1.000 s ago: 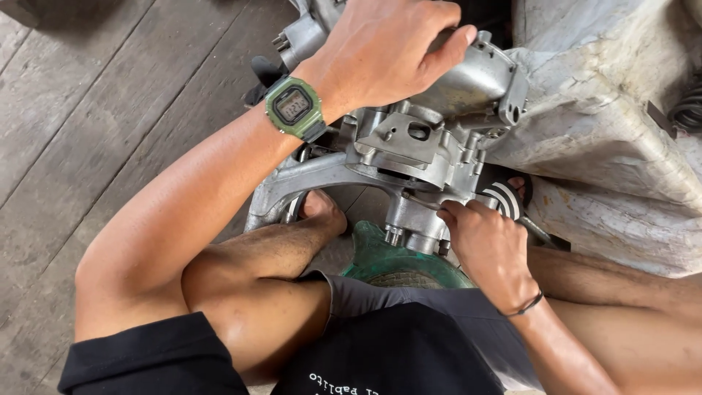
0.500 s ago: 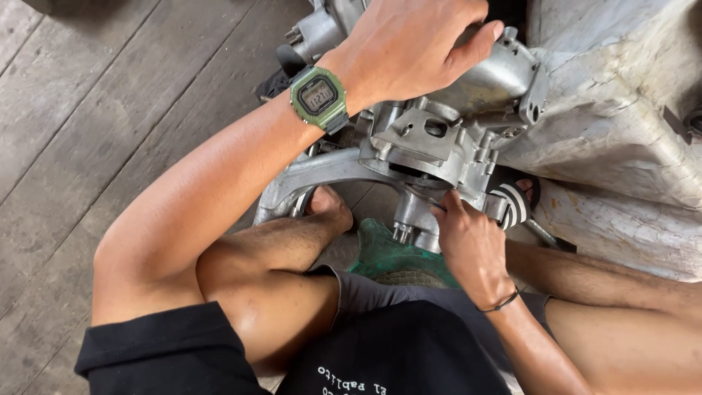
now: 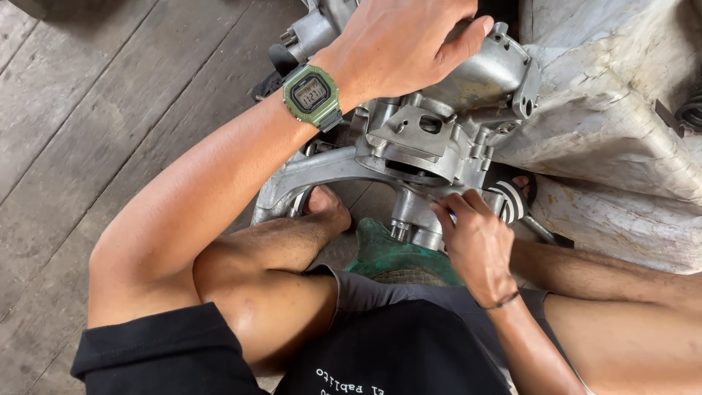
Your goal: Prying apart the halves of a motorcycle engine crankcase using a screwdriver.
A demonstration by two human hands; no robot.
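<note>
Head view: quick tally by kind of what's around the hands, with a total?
Hands: 2, the left hand resting on top of the casting, the right hand at its lower edge
Grey metal engine casting: 1
Green wristwatch: 1
Striped sandal: 1
Green container: 1
Total: 6

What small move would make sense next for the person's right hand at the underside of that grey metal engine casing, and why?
Probably a small turn or push of the fingertips. The right hand pinches something too small to identify against the lower edge of the grey cast-metal engine casing, while the left hand presses down on top, steadying it. With the casing braced, finishing that fingertip work seems the natural step.
</note>
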